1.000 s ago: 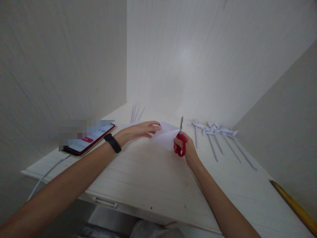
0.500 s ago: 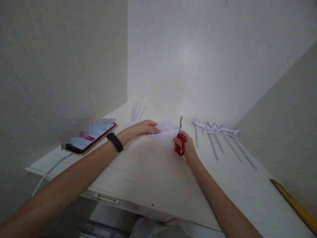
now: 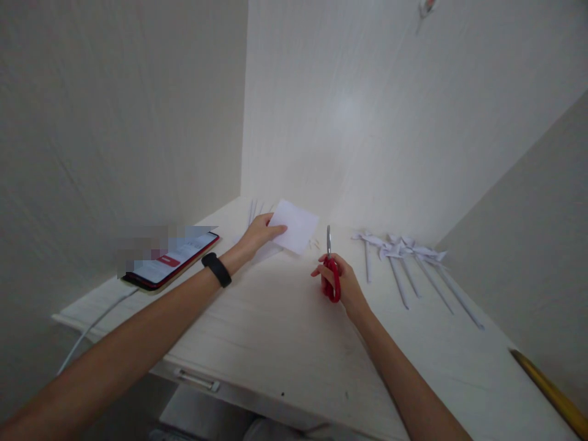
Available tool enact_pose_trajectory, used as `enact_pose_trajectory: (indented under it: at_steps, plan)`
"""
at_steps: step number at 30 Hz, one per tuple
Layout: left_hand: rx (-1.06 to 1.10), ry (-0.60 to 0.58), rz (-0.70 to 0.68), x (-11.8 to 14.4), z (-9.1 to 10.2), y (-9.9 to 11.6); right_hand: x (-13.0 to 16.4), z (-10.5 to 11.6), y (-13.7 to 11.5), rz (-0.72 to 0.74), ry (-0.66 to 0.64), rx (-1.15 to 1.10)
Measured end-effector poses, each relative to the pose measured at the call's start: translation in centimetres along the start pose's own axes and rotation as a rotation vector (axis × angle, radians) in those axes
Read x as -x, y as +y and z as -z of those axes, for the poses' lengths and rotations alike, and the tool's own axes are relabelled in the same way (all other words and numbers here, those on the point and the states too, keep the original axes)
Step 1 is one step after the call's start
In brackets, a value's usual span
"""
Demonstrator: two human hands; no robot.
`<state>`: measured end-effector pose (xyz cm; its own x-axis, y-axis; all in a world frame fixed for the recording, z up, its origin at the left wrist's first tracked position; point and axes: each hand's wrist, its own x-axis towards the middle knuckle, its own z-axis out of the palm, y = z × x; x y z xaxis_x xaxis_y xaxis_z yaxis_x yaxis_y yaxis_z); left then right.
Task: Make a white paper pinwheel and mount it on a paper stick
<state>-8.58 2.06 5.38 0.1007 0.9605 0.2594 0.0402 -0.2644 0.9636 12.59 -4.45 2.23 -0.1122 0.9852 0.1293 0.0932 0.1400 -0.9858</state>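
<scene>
My left hand (image 3: 261, 234), with a black band on its wrist, pinches a white square of paper (image 3: 296, 225) by its left edge and holds it lifted above the white desk (image 3: 275, 324). My right hand (image 3: 342, 280) grips red-handled scissors (image 3: 331, 271) with the blades closed and pointing away from me, a little right of the paper and apart from it.
A phone (image 3: 172, 262) with a lit screen and a white cable lies at the left. Several white paper pinwheels on sticks (image 3: 404, 260) lie at the right. Thin paper sticks (image 3: 254, 209) rest near the back corner. A yellow rod (image 3: 549, 392) runs along the right edge. Walls enclose the desk.
My left hand lifted the paper off the desk and moved it back and left, away from the scissors. My right hand drew slightly toward me with the scissors.
</scene>
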Motion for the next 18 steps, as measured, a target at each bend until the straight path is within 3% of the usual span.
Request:
enact_pose_trajectory:
  at_steps: [5, 12, 18]
  plan:
    - [0.044, 0.057, -0.059, -0.1, 0.1, 0.3, 0.3, -0.6, -0.7, -0.068, -0.033, -0.027]
    - [0.069, 0.072, -0.053, 0.0, 0.0, 0.4, 0.7, -1.4, -1.3, -0.052, -0.102, -0.297]
    - [0.078, 0.059, -0.057, 0.2, -0.1, 0.6, 1.7, -1.9, -1.6, -0.110, -0.209, -0.179]
